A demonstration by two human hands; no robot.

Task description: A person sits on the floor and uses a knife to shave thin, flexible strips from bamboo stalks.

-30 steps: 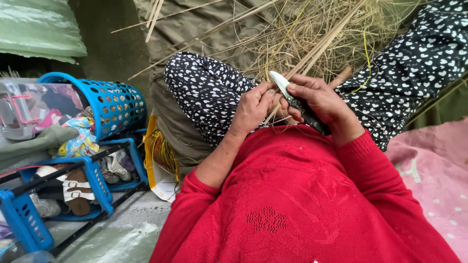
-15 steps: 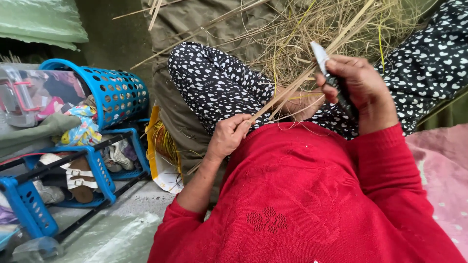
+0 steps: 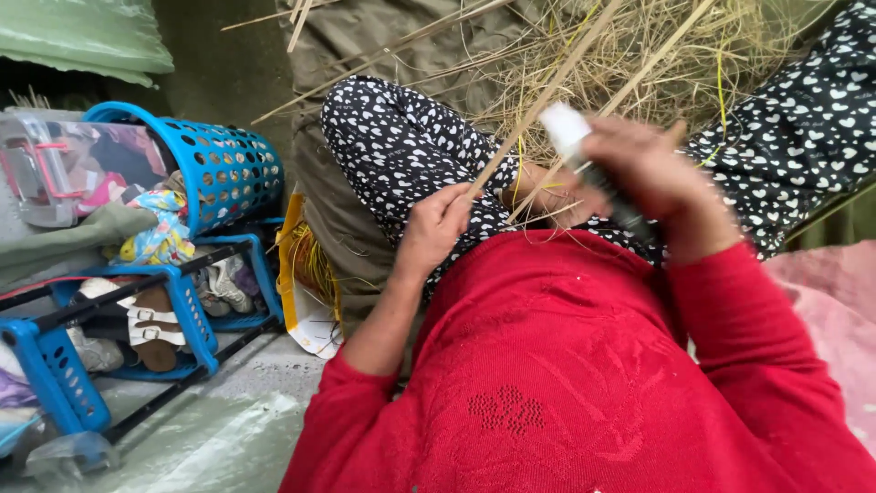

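While the left hand [image 3: 436, 228] pinches its lower end, a long pale reed stalk [image 3: 547, 94] runs on a slant from just above the lap up and to the right, its far end pointing toward the top of the view over the heap of dry straw [image 3: 657, 55]. A second thin stalk [image 3: 630, 96] lies nearly parallel just to its right. The person sits on the ground with legs in black trousers with white hearts [image 3: 401, 146] spread to either side of the straw, a red knitted sweater [image 3: 584, 374] filling the near part of the view; an olive cloth [image 3: 347, 210] lies under the left leg, and pink fabric [image 3: 821, 301] is at the right edge. At the left stand a blue perforated plastic basket [image 3: 219, 169] with clothes in it and a blue shoe rack [image 3: 100, 319] holding sandals, on a grey floor. The left fingers [image 3: 456, 205] are curled shut around the stalk. The right hand [image 3: 657, 178], blurred, is closed around the dark handle of a knife [image 3: 570, 128], whose pale blade points up and left, close beside the stalks.
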